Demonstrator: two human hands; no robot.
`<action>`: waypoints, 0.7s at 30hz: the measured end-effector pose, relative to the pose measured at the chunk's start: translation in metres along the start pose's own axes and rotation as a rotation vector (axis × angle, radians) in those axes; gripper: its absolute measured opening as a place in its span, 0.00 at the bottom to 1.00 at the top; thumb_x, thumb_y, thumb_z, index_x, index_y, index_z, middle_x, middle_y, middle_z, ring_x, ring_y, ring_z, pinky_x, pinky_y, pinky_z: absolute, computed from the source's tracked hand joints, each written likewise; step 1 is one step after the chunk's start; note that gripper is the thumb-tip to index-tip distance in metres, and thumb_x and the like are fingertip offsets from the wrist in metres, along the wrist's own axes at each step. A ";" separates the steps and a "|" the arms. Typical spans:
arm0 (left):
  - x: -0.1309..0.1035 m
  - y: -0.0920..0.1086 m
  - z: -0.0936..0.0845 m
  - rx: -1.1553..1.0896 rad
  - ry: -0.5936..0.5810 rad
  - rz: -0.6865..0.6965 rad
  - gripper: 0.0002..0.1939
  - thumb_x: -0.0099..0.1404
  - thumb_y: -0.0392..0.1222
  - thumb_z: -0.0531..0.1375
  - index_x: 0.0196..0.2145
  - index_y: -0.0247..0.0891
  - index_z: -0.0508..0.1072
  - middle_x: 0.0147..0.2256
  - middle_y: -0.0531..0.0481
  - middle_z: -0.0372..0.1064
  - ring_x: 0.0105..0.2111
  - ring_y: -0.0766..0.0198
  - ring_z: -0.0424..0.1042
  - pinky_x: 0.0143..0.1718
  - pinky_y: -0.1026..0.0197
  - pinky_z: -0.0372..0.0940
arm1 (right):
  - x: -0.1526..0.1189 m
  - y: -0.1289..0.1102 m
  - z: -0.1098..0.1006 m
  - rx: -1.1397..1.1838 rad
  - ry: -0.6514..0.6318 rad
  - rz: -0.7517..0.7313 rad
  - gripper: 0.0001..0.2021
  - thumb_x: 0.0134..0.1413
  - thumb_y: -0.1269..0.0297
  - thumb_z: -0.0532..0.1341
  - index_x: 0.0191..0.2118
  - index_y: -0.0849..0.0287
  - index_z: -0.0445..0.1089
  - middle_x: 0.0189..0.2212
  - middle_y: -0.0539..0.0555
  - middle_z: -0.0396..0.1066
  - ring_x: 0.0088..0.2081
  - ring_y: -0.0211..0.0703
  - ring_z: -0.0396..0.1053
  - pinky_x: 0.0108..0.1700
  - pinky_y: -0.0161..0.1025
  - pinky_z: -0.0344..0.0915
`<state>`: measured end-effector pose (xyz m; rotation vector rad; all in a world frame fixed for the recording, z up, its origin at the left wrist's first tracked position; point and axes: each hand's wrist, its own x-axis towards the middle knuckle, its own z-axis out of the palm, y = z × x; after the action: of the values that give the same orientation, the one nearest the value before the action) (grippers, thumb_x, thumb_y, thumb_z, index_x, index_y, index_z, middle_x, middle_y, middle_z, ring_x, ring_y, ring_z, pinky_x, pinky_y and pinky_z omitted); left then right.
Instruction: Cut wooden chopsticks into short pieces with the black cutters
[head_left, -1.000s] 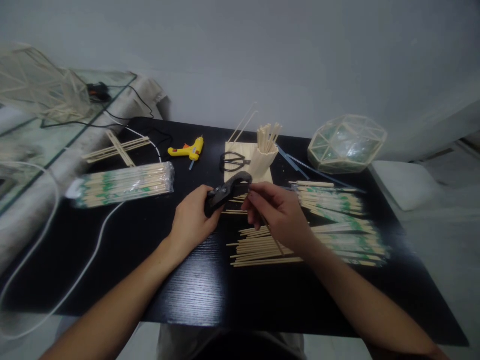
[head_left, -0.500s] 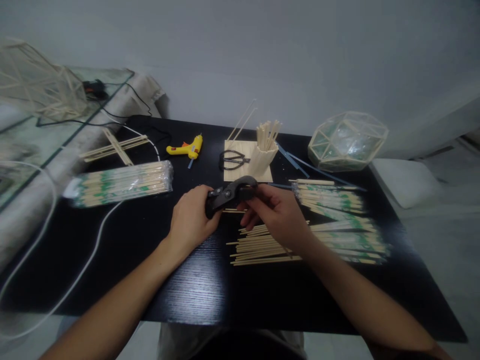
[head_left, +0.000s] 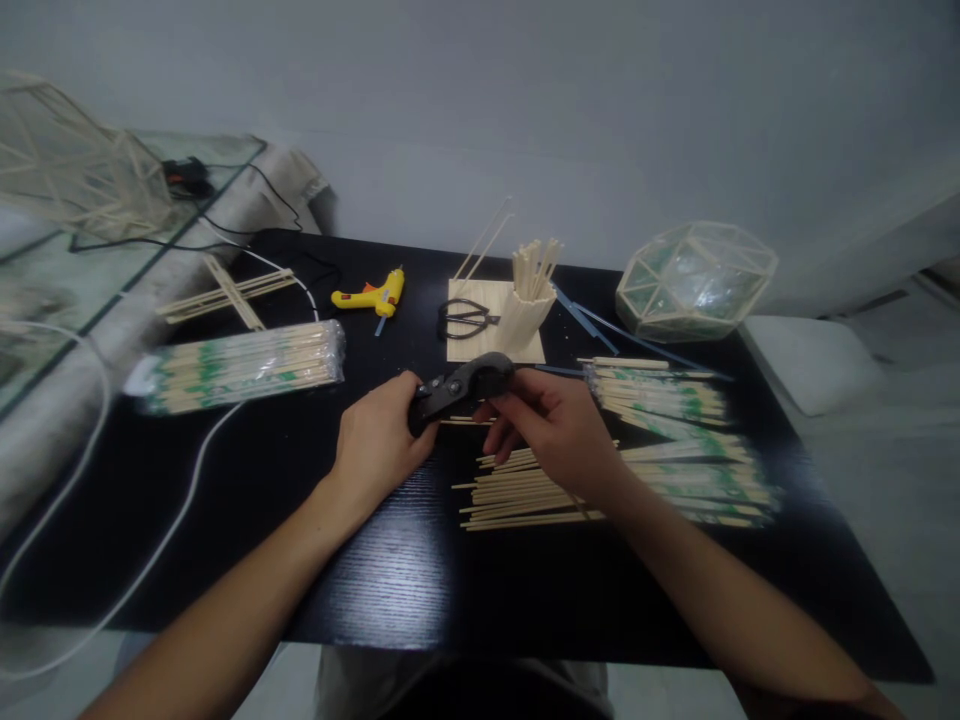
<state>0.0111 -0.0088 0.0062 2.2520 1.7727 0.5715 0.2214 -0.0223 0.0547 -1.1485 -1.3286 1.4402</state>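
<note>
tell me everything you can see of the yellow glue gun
The glue gun has a yellow body, seemingly plastic, with an orange trigger, a pale label and a small nozzle. It lies on its side on the black table, handle towards the left, nozzle towards the far edge. A bluish strip, perhaps a glue stick, shows at its back end. No hand touches it. Whether it is on can't be told.
</note>
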 end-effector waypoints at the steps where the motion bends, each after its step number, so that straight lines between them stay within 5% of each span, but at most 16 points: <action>1: 0.000 0.000 0.000 0.002 0.003 0.003 0.05 0.65 0.44 0.59 0.36 0.42 0.66 0.32 0.49 0.71 0.33 0.56 0.73 0.33 0.58 0.59 | 0.000 0.000 0.000 0.003 0.000 -0.001 0.15 0.63 0.53 0.66 0.33 0.62 0.74 0.25 0.51 0.77 0.20 0.35 0.73 0.22 0.32 0.74; 21: 0.000 0.002 -0.001 0.031 -0.007 -0.006 0.07 0.66 0.45 0.59 0.37 0.41 0.67 0.33 0.48 0.73 0.33 0.54 0.74 0.33 0.58 0.59 | 0.001 0.002 -0.002 0.000 0.006 -0.011 0.17 0.61 0.50 0.67 0.34 0.61 0.74 0.29 0.53 0.78 0.21 0.35 0.74 0.21 0.31 0.74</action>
<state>0.0123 -0.0093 0.0077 2.2655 1.7969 0.5372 0.2233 -0.0206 0.0525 -1.1426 -1.3286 1.4279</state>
